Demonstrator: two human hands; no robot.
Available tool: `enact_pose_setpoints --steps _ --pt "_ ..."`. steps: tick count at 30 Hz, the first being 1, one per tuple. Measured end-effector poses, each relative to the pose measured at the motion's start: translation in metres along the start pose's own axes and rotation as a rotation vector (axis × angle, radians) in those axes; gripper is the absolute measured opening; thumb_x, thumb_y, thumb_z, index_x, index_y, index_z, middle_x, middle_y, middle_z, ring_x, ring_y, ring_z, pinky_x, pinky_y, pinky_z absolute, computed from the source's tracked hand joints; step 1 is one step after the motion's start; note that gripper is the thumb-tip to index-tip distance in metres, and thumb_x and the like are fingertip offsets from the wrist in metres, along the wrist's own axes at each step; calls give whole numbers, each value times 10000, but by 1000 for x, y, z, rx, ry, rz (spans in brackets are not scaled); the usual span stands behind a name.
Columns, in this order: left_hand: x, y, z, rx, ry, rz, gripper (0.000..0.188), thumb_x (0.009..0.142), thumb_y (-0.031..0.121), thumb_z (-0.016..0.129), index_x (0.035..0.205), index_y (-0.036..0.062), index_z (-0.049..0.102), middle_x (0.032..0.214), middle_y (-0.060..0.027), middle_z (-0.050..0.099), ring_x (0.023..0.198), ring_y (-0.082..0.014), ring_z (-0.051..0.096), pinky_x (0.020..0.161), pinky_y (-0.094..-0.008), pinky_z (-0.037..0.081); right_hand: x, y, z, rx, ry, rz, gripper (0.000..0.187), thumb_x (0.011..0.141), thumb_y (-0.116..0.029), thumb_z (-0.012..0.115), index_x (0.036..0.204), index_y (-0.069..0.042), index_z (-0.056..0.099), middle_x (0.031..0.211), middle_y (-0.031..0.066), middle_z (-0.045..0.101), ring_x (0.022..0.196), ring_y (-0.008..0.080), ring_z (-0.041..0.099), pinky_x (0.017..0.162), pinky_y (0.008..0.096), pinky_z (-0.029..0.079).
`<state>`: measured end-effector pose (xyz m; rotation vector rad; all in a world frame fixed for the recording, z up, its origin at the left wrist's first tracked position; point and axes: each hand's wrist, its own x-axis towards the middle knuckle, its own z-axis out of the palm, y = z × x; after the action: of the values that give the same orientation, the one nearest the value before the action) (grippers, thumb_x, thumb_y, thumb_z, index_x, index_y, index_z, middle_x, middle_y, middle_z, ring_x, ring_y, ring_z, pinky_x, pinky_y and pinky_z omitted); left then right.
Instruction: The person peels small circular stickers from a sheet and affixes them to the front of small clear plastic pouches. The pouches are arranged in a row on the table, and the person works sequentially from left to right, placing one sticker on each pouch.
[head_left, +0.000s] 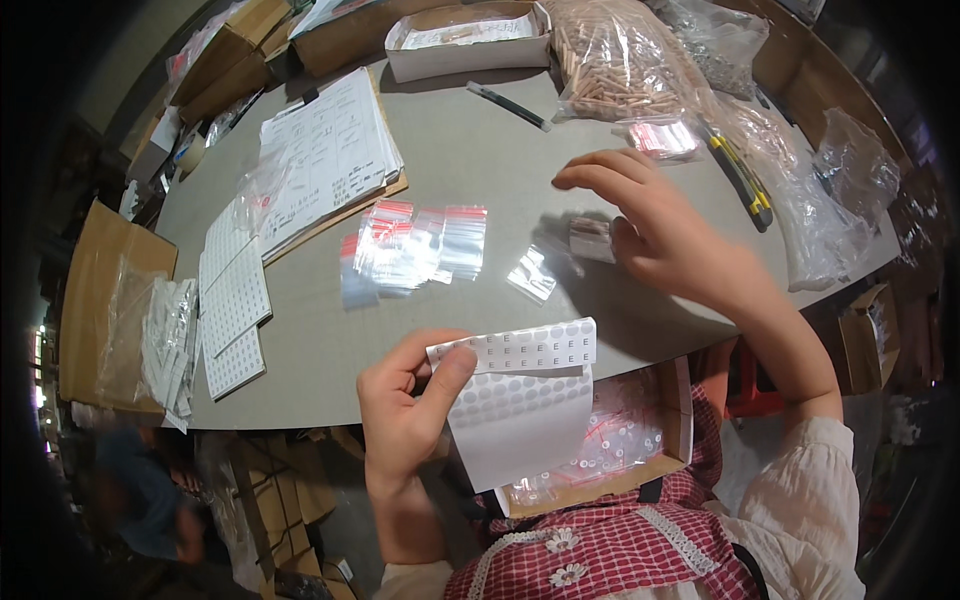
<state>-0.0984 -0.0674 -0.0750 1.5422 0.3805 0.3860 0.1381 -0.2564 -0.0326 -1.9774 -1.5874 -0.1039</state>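
My left hand (415, 395) pinches a sheet of round white stickers (525, 350) between thumb and fingers. The sheet is folded, with its lower part hanging over the box below, and each sticker on the top strip bears a small printed mark. Above the table on the right is my right hand (665, 225), its fingers apart and curved, with nothing seen in them. Close to its thumb lies a small bag with brownish contents (592, 240), partly hidden by the hand. A small clear bag (532, 276) lies left of that. Farther left, several red-topped zip bags (420, 245) overlap on the table.
On my lap, a cardboard box (683, 410) holds small filled bags. A large bag of wooden dowels (625, 70), a yellow-black cutter (740, 175) and a black pen (508, 106) lie farther back. Papers on a clipboard (335, 150) and more sticker sheets (235, 280) lie left.
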Motion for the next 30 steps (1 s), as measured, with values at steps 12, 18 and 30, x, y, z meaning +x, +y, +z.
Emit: enact_pose_setpoints --steps 12,18,30 --pt "1 -2 6 1 46 -4 103 954 73 697 946 -29 693 630 108 502 590 25 354 521 -190 240 6 -71 45 -47 -31 -207 249 778 -94 710 980 -45 571 938 114 579 922 311 579 825 401 482" --pt "3 -1 3 -4 25 -24 101 955 69 696 935 -29 689 628 105 483 585 23 351 514 -202 228 -2 -75 49 -162 16 -359 233 736 -121 657 944 -39 594 910 110 585 884 279 589 803 388 493" --pt "3 0 3 -23 15 -23 107 956 60 698 963 -47 694 609 83 511 579 19 375 518 -196 245 24 53 -20 206 -414 541 204 895 -171 662 966 20 662 820 55 670 775 137 611 720 306 489"
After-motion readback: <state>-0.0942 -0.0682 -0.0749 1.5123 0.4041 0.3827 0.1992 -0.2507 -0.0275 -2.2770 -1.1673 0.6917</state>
